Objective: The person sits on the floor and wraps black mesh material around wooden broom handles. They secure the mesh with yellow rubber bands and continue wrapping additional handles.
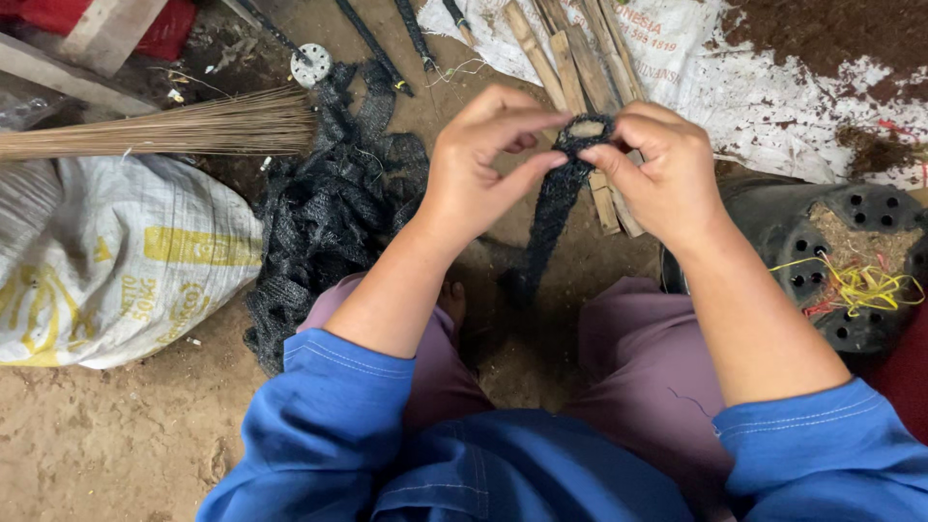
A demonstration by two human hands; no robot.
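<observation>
Here both hands [570, 169] pinch net strip [556, 208] w/ stick inside.

Two hands are in view, the left hand [478, 169] and the right hand [662, 169], and together they pinch one strip of black netting [556, 208] near the centre. One heap of black netting [329, 208] lies at about nine o'clock from the hands. One broom [164, 128] of thin sticks lies at ten o'clock. Two white sacks show: a full sack [106, 261] at eight o'clock and a flat sack [754, 87] spread at one o'clock. About six bamboo slats [580, 58] lie in one bundle at twelve o'clock. One black perforated pot [841, 261] sits at three o'clock, with one tangle of yellow string [860, 285] on it.
</observation>
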